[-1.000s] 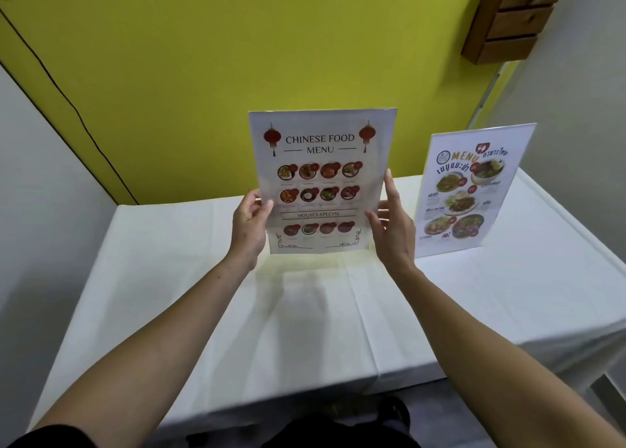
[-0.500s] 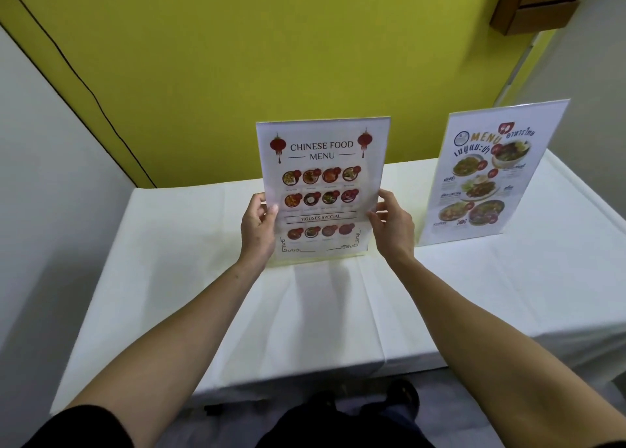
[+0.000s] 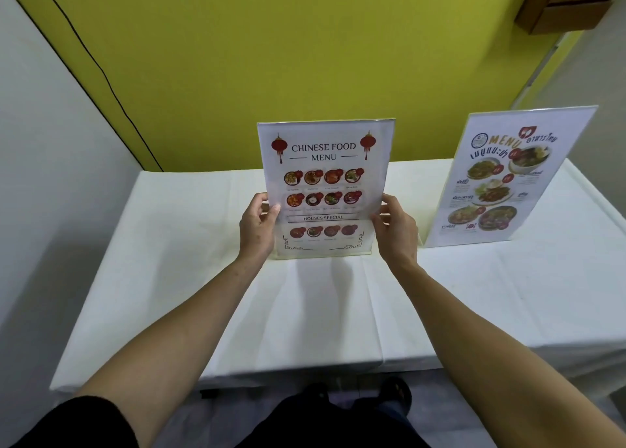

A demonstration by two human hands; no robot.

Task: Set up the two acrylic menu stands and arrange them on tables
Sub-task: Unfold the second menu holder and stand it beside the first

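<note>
The Chinese food menu stand [image 3: 325, 190], clear acrylic around a white sheet with red lanterns and dish photos, stands upright in the middle of the white-clothed table [image 3: 169, 278]. Its base touches the cloth. My left hand [image 3: 257, 227] grips its left edge and my right hand [image 3: 396, 230] grips its right edge. A second menu stand [image 3: 508, 176], with a colourful Thai menu, stands upright and free to the right, angled slightly inward.
A yellow wall rises behind the table, with a black cable running diagonally down its left side. A grey wall lies to the left. A wooden box [image 3: 569, 0] hangs at the upper right. My shoes [image 3: 393, 393] show below the table's front edge.
The Chinese menu stand came down from a raised position and now rests on the cloth. Both hands slid lower along its sides and stay on it. The view shifted left.
</note>
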